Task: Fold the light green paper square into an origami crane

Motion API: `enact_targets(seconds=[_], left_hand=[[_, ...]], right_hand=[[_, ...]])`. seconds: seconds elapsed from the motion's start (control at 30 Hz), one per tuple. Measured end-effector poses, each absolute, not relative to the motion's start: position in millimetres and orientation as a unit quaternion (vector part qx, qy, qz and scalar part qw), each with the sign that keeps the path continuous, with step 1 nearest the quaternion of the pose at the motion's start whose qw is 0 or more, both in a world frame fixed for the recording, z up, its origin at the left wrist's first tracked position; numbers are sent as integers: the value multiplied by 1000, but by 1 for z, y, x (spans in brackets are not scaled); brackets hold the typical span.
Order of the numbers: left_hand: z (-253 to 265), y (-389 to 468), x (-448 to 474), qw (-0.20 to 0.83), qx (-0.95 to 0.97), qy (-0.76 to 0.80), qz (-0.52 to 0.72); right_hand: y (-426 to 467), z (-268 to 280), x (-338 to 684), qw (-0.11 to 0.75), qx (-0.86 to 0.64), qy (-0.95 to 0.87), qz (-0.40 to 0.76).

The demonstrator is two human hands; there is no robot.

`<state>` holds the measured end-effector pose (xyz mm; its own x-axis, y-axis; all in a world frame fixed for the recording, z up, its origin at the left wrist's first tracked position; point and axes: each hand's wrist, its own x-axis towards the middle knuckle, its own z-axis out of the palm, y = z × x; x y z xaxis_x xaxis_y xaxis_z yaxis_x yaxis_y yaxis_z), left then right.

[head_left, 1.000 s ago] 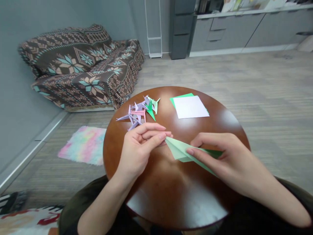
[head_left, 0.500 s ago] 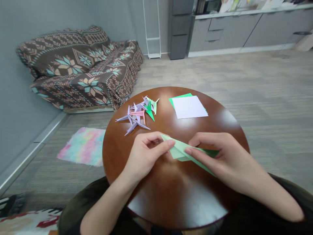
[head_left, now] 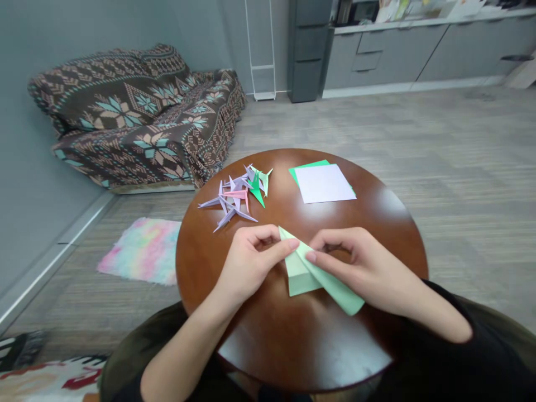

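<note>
A light green sheet of folding paper (head_left: pixel 305 273), partly folded with creases showing, is held between both hands above the near half of the round table. My left hand (head_left: pixel 255 257) pinches it near its pointed upper corner, thumb on top. My right hand (head_left: pixel 355 265) grips the folded edge farther right, its thumb pressing from above and the fingers behind. A long flap slants down toward the right beneath this hand. Fingers beneath the paper are partly hidden.
On the brown round table (head_left: pixel 293 346), several folded paper figures (head_left: pixel 234 195) in purple, pink and green lie at the far left. Square paper sheets (head_left: pixel 325 184), white-lilac over green, lie at the far right. A covered sofa (head_left: pixel 146 117) and fluffy rug (head_left: pixel 142 250) are beyond.
My right hand has moved a little left along the paper. The light green paper has turned, so more of its flap and lower part faces me. My left hand has barely moved.
</note>
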<state>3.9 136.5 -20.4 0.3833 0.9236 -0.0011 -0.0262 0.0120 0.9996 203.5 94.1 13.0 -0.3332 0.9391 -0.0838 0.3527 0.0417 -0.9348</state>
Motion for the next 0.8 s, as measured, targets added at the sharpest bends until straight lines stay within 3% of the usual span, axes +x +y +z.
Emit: enact_targets(seconds=[0.8], left_hand=[[-23, 136, 5, 585, 549, 379, 461]], right_hand=[[92, 11, 202, 317, -513, -696, 390]])
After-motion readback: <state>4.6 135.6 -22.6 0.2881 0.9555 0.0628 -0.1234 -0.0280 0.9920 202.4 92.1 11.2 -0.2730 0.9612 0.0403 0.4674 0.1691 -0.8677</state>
